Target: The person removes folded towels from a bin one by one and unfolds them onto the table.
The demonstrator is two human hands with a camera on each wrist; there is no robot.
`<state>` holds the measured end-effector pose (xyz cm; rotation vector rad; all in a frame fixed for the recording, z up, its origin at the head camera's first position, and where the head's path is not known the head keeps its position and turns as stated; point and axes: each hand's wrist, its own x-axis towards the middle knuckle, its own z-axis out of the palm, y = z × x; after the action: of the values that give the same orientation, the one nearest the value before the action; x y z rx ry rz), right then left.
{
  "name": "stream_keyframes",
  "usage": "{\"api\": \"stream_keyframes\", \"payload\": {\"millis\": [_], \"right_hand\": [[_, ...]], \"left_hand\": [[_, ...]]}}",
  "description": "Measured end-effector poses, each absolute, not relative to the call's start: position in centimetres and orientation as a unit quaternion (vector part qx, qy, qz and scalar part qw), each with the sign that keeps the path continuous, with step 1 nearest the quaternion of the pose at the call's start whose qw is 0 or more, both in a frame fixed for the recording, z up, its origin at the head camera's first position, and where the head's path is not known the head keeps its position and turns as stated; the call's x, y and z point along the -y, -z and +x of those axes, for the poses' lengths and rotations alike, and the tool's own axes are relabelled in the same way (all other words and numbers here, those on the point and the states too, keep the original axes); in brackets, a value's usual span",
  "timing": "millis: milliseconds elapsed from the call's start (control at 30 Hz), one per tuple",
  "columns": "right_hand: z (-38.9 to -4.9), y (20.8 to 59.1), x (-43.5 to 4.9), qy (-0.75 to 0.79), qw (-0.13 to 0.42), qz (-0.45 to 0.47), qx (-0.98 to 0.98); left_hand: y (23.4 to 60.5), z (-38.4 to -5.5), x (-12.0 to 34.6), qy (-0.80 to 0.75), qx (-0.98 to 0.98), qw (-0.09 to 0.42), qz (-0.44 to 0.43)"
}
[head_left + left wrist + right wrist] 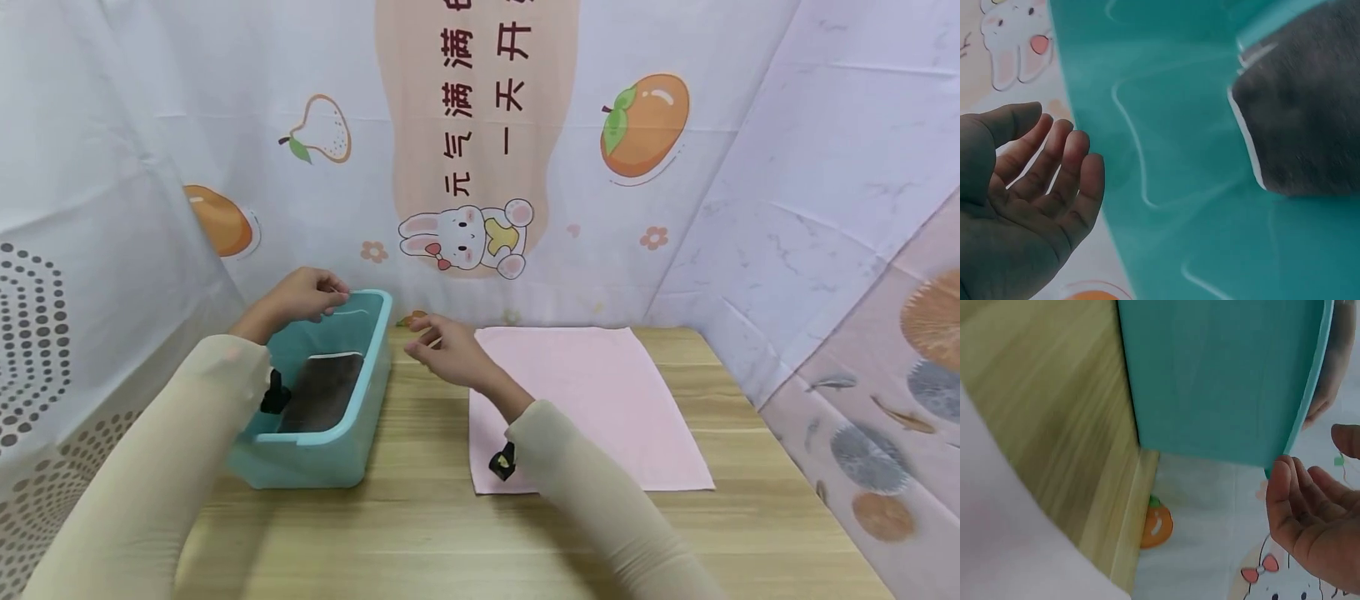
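My left hand point(302, 293) hovers over the far left part of a teal plastic bin point(372, 421), fingers loosely bent and nothing in them. Inside the bin lies a dark grey-brown, flat fabric-like piece point(326, 393) with a white edge; the left wrist view shows its corner point(1310, 106) apart from the fingers. To the right of the bin, my right hand point(453, 352) is raised above the table with relaxed, spread fingers, holding nothing. In the right wrist view its fingertips point(1280, 478) overlap the bin's far corner.
A pink cloth point(592, 392) lies flat on the wood-grain table point(427, 517), partly under the right forearm in the head view. Behind the table hangs a printed curtain point(570, 275) with fruit and a rabbit. More patterned fabric point(847, 275) hangs at the right side.
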<state>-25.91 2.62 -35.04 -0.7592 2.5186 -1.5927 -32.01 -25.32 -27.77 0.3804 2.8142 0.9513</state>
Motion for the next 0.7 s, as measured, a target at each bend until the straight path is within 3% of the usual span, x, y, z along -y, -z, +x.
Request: {"api": "stream_keyframes", "payload": {"millis": [200, 467, 700], "right_hand": [[-24.5, 35.3, -0.4, 0.643, 0.107, -0.17, -0.739], [-23.3, 35.2, 1.5, 0.716, 0.183, -0.088, -0.668], [-22.9, 35.5, 1.9, 0.754, 0.217, -0.07, -0.616]], "left_hand": [[28.7, -32.1, 27.1, -0.295, -0.942, 0.121, 0.104], [30.2, -32.1, 28.2, -0.308, -0.924, 0.228, 0.013], [30.8, -32.2, 28.4, -0.324, -0.91, 0.256, -0.034]]}}
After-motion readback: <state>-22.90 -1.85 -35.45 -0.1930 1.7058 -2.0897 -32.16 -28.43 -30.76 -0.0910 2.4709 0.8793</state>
